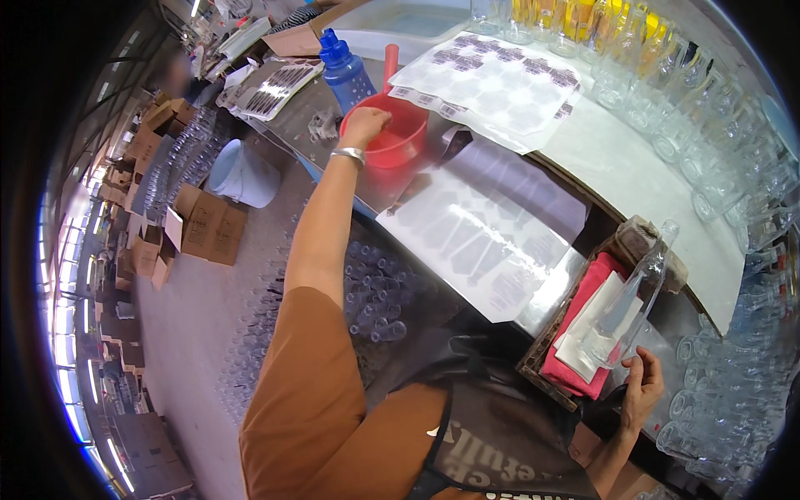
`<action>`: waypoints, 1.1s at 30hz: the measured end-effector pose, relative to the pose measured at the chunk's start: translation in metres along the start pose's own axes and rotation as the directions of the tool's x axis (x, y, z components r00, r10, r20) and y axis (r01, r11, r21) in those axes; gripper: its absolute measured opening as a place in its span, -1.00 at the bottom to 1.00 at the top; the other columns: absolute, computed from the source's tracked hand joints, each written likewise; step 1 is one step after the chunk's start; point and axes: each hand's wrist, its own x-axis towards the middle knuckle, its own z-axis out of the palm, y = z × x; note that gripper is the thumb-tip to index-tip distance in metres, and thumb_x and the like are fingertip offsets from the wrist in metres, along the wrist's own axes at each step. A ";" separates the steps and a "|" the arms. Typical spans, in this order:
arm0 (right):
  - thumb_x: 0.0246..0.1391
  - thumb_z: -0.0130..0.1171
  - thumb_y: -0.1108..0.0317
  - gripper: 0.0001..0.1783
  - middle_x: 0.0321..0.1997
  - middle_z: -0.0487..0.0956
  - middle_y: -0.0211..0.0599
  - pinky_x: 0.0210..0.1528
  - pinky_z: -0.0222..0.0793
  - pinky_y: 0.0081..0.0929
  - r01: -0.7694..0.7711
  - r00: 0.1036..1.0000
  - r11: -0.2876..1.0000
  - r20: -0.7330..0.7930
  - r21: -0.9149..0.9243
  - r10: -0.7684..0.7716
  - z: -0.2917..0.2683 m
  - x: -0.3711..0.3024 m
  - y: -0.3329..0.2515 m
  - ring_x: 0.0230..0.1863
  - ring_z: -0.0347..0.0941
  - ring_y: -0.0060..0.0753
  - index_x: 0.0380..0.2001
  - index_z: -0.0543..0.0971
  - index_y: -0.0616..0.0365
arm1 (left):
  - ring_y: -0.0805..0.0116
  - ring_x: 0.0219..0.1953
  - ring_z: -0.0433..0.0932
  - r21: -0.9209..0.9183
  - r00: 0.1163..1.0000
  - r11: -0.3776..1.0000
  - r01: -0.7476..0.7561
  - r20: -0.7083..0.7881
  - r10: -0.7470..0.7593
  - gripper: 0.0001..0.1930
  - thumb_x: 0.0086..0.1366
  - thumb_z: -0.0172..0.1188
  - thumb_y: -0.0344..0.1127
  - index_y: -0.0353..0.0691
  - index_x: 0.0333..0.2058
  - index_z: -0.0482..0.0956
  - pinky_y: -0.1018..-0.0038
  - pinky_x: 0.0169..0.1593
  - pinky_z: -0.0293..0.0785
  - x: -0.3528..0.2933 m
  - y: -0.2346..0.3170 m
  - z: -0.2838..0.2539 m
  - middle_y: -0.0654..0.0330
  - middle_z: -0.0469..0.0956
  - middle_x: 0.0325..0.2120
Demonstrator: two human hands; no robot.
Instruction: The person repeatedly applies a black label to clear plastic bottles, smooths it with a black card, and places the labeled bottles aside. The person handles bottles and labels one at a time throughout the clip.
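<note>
Over the red plastic dipper (pixel 398 150), my left hand (pixel 367 127) hangs inside the rim with its fingers bunched together; whatever they pinch, if anything, does not show. The dipper's upright handle stands at its far side. At lower right, my right hand (pixel 643 385) grips the base end of a clear glass bottle (pixel 618 312) between thumb and fingers. This bottle lies slanted, its neck pointing away and resting by a worn block (pixel 640 237). Beneath it a wooden tray (pixel 533 360) holds a red cloth (pixel 560 363) and a folded white cloth (pixel 575 348).
Printed sheets (pixel 467 250) lie on the metal table before me, more decal sheets (pixel 500 79) beyond. A blue drinking bottle (pixel 346 79) stands by the dipper. Clear glassware (pixel 667 125) lines the right side; bottles (pixel 375 292) crowd the floor. A bucket (pixel 243 173) and carton (pixel 210 227) stand left.
</note>
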 end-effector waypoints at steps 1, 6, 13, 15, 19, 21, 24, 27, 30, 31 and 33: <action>0.29 0.15 0.33 -0.73 -0.37 0.64 -0.39 -0.41 0.21 -0.69 -0.022 0.999 1.000 -0.040 -0.007 0.022 -0.004 -0.004 -0.003 -0.45 0.34 -0.73 -0.04 0.58 0.28 | 0.51 -0.47 0.52 -0.157 0.999 0.987 0.041 0.006 -0.040 -0.71 0.30 0.28 -0.18 -0.34 -0.26 0.74 0.53 -0.31 0.45 -0.017 0.050 0.005 0.29 0.62 -0.49; 0.25 0.17 0.43 -0.71 -0.25 0.63 -0.31 -0.14 0.42 -0.59 -0.006 0.999 0.999 -0.034 0.039 0.008 -0.009 -0.010 0.001 -0.20 0.53 -0.55 0.00 0.58 0.30 | 0.39 -0.14 0.64 -0.528 0.999 0.849 -0.001 0.038 0.025 -0.66 0.44 0.11 -0.26 -0.40 0.03 0.60 0.47 0.01 0.56 -0.074 0.095 -0.023 0.14 0.65 -0.13; -0.11 0.41 0.54 -0.24 -0.11 0.56 -0.28 -0.53 0.25 -0.66 0.276 0.955 0.950 0.156 -0.149 -0.253 0.016 -0.022 -0.044 -0.59 0.28 -0.70 0.24 0.44 0.23 | 0.41 0.09 0.54 -0.594 0.844 0.798 -0.098 0.376 0.383 -0.60 0.48 0.08 -0.19 -0.29 0.16 0.54 0.44 0.19 0.41 -0.203 0.187 0.074 0.17 0.59 0.08; -0.10 0.43 0.48 -0.27 -0.14 0.57 -0.22 -0.50 0.31 -0.55 0.303 0.952 0.926 0.106 -0.227 -0.286 0.021 -0.024 -0.043 -0.59 0.33 -0.55 0.22 0.45 0.23 | 0.44 0.08 0.53 -0.606 0.749 0.739 -0.294 0.335 0.572 -0.58 0.43 0.17 -0.17 -0.23 0.17 0.55 0.49 0.16 0.41 -0.236 0.233 0.101 0.19 0.60 0.09; -0.06 0.42 0.39 -0.35 -0.23 0.57 -0.13 -0.40 0.42 -0.35 0.296 0.953 0.915 0.028 -0.275 -0.301 0.028 -0.024 -0.039 -0.50 0.47 -0.25 0.14 0.48 0.26 | 0.17 0.32 0.37 -0.435 0.438 0.471 -0.767 0.182 0.880 -0.43 0.32 0.28 -0.17 -0.16 0.27 0.43 0.24 0.37 0.22 -0.296 0.303 0.130 0.06 0.39 0.30; -0.05 0.43 0.36 -0.38 -0.27 0.58 -0.10 -0.33 0.47 -0.29 0.339 0.936 0.896 0.009 -0.288 -0.351 0.028 -0.022 -0.038 -0.36 0.56 -0.10 0.12 0.49 0.26 | 0.07 0.43 0.19 -0.296 0.270 0.312 -0.903 0.175 0.947 -0.29 0.24 0.34 -0.10 -0.14 0.33 0.34 0.04 0.45 0.05 -0.317 0.312 0.145 0.06 0.25 0.38; -0.05 0.44 0.34 -0.38 -0.26 0.58 -0.09 -0.31 0.48 -0.25 0.343 0.935 0.897 0.011 -0.279 -0.354 0.028 -0.023 -0.037 -0.30 0.58 -0.05 0.11 0.49 0.25 | 0.08 0.46 0.14 -0.208 0.232 0.288 -0.935 0.254 0.939 -0.18 0.20 0.36 -0.05 -0.19 0.37 0.26 0.01 0.46 -0.01 -0.345 0.300 0.153 0.01 0.18 0.41; -0.05 0.44 0.31 -0.38 -0.27 0.58 -0.08 -0.31 0.49 -0.22 0.343 0.936 0.896 0.027 -0.280 -0.350 0.028 -0.021 -0.036 -0.31 0.58 0.01 0.09 0.49 0.25 | 0.04 0.47 0.10 -0.171 0.223 0.286 -0.943 0.313 0.923 -0.17 0.20 0.33 0.01 -0.23 0.36 0.25 0.00 0.47 -0.08 -0.354 0.282 0.165 -0.01 0.15 0.42; -0.04 0.43 0.32 -0.40 -0.28 0.58 -0.09 -0.36 0.47 -0.24 0.357 0.931 0.898 0.025 -0.256 -0.363 0.026 -0.019 -0.035 -0.38 0.56 -0.04 0.08 0.50 0.25 | -0.06 0.46 0.08 -0.134 0.184 0.238 -0.962 0.327 0.927 -0.25 0.25 0.26 0.08 -0.21 0.30 0.34 -0.05 0.44 0.01 -0.355 0.278 0.171 -0.08 0.16 0.39; -0.03 0.43 0.32 -0.41 -0.28 0.58 -0.09 -0.38 0.46 -0.26 0.366 0.928 0.898 0.021 -0.245 -0.373 0.026 -0.018 -0.035 -0.42 0.55 -0.07 0.08 0.50 0.26 | -0.07 0.46 0.07 -0.152 0.169 0.225 -0.962 0.315 0.934 -0.28 0.25 0.25 0.08 -0.15 0.30 0.36 -0.05 0.44 0.01 -0.355 0.278 0.171 -0.08 0.15 0.40; -0.02 0.39 0.42 -0.42 -0.24 0.60 -0.25 -0.48 0.33 -0.49 0.331 0.943 0.935 0.087 -0.130 -0.322 0.018 -0.016 -0.033 -0.56 0.38 -0.47 0.11 0.50 0.30 | -0.08 0.46 0.07 -0.210 0.175 0.234 -0.949 0.268 0.947 -0.35 0.26 0.26 0.02 -0.06 0.28 0.42 -0.02 0.44 0.02 -0.352 0.277 0.168 -0.09 0.15 0.40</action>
